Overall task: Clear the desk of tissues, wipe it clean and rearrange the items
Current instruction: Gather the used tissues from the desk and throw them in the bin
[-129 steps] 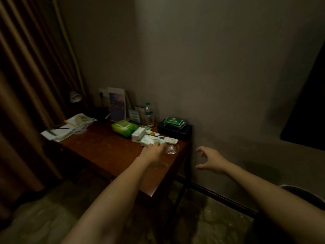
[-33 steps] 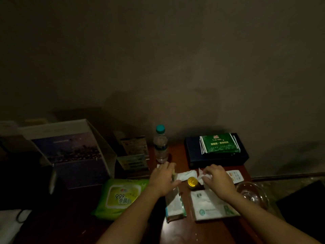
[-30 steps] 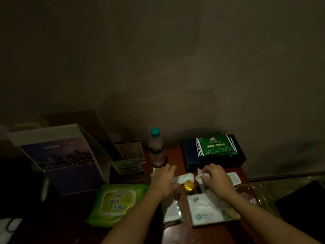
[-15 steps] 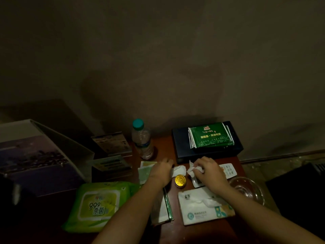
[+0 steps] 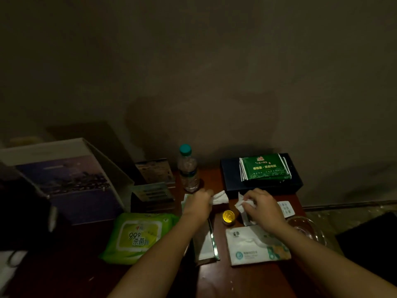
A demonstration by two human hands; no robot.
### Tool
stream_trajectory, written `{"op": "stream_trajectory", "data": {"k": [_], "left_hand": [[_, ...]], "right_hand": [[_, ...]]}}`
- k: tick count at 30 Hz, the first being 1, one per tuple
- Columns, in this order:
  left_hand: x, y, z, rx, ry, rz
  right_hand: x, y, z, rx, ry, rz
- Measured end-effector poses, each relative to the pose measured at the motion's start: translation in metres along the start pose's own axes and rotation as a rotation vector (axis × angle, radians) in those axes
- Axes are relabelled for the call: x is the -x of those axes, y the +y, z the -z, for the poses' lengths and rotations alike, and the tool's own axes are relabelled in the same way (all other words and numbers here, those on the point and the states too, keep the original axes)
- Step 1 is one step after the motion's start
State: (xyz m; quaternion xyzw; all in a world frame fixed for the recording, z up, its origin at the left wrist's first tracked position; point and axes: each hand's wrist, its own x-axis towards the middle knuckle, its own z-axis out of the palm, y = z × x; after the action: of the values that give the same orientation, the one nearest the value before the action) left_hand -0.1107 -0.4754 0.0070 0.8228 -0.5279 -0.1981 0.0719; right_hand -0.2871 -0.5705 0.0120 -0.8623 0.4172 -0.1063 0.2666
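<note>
My left hand (image 5: 198, 204) is closed on a crumpled white tissue (image 5: 220, 198) that sticks out to its right, just in front of the water bottle. My right hand (image 5: 263, 208) pinches a second white tissue (image 5: 241, 204) above the brown desk (image 5: 221, 278). A small gold-lidded jar (image 5: 228, 216) stands between the two hands. A white soft tissue pack (image 5: 256, 246) lies under my right forearm, and a flat white packet (image 5: 205, 246) lies under my left forearm.
A green wet-wipe pack (image 5: 137, 236) lies at the left. Behind stand a water bottle (image 5: 188, 168), leaflet stands (image 5: 153, 181), a large brochure holder (image 5: 71, 179) and a dark box (image 5: 261, 179) topped by a green packet. A white remote (image 5: 284, 208) and glass bowl (image 5: 305, 230) sit right.
I have come close to the desk from further back. Both hands reached the far middle of the desk and each closed on a white tissue, lifting it slightly.
</note>
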Motion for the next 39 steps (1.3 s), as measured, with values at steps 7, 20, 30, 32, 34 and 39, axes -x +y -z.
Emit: {"op": "stream_trajectory", "data": {"k": [7,20,30,32,34,39], "left_hand": [[0.069,-0.036,0.039,0.007,0.184,0.074],[0.123,-0.094,-0.003,-0.174,0.104,0.286],[0.116,-0.106,-0.01,0.134,0.204,0.223],[0.118,-0.106,-0.007,0.241,0.208,0.207],[0.121,-0.105,0.0,0.326,0.216,0.196],[0.135,-0.105,0.019,0.422,0.266,0.173]], "right_hand": [[0.025,-0.036,0.004,-0.001,0.026,0.084],[0.053,-0.076,-0.03,0.01,-0.004,0.108],[0.061,-0.073,-0.041,0.026,-0.043,0.091],[0.061,-0.074,-0.04,0.013,-0.045,0.096],[0.061,-0.075,-0.037,-0.012,-0.043,0.095],[0.064,-0.08,-0.029,-0.036,-0.045,0.12]]}}
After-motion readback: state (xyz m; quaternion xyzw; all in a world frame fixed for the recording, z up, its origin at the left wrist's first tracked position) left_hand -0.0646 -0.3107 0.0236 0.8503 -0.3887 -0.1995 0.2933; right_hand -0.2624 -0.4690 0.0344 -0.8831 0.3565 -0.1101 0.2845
